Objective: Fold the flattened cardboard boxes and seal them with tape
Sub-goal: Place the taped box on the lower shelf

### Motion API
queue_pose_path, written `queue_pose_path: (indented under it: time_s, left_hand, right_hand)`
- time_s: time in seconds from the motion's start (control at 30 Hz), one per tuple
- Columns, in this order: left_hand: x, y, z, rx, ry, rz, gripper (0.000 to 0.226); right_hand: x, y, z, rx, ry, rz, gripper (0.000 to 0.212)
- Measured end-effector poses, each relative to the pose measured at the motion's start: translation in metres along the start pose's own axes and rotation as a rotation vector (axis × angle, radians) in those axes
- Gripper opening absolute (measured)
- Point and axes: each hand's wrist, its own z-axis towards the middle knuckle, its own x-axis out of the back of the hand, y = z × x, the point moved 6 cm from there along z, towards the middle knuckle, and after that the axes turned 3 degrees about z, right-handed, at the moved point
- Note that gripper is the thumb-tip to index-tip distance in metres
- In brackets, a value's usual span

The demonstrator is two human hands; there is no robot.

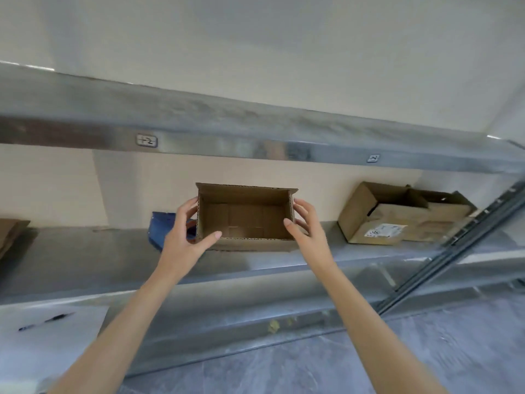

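Box: the open cardboard box (244,220) stands erected with its mouth towards the camera, at the middle of the metal shelf (85,257). I cannot tell whether it rests on the shelf or is held just above it.
Left hand: the left hand (184,237) grips the box's left wall, with the fingers curled on the outer side and the thumb on the near edge.
Right hand: the right hand (308,226) grips the right wall the same way, thumb at the near corner.
Handling: probably light, since it looks empty. The corrugated walls are stiff but likely to buckle if squeezed mid-panel, so corners and folded edges are the best holds.
Progress: the box looks formed, but the mouth is open and no tape crosses it.
Nearby: a blue object (159,226) lies just behind the left hand. A labelled carton (377,223) sits well to the right on the same shelf, and flattened cardboard (11,231) lies at the far left.
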Motion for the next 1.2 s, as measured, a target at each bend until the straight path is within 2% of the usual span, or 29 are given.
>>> queue_pose_path:
  time_s: [0.23,0.53,0.67,0.87,1.03,1.2]
  left_hand:
    - [-0.114,0.021,0.02,0.007,-0.08,-0.013,0.075]
    - [-0.217,-0.004,0.077,0.084,-0.126,0.036,0.075]
    - [-0.241,-0.024,0.1,0.173,-0.142,0.031,0.075]
    - [-0.262,-0.047,0.111,0.255,-0.171,0.124,0.089]
    - [-0.28,-0.059,0.1,0.294,-0.193,0.144,0.084]
    - [-0.29,-0.057,0.094,0.297,-0.134,0.189,0.083]
  right_hand:
    - [0.103,0.041,0.012,-0.096,0.078,-0.043,0.044]
    - [0.173,0.119,0.078,-0.226,0.141,-0.043,0.042]
    - [0.182,0.151,0.106,-0.284,0.121,-0.029,0.043]
    - [0.19,0.187,0.133,-0.325,0.096,-0.051,0.035]
    - [0.196,0.2,0.132,-0.254,-0.001,-0.193,0.041]
    - [0.202,0.198,0.135,-0.178,-0.08,-0.322,0.044]
